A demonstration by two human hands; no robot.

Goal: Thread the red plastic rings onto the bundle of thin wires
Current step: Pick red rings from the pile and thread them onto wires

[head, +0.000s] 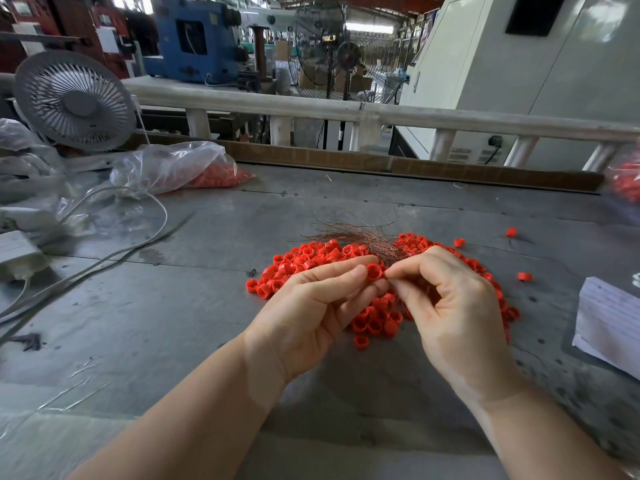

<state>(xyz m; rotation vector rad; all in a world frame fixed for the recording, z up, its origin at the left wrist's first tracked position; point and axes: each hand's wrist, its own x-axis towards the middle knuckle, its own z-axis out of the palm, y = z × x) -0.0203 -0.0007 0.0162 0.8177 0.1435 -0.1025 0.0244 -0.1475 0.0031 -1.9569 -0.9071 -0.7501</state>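
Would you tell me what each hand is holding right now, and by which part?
The left hand pinches one red ring by its outer wall; the right hand pinches the wire bundle at its near end.

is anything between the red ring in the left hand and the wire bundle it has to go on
Nothing visible. The left hand pinches one red plastic ring right against the right hand, which pinches the bundle of thin coppery wires. The wire tips at the ring are hidden by fingertips.
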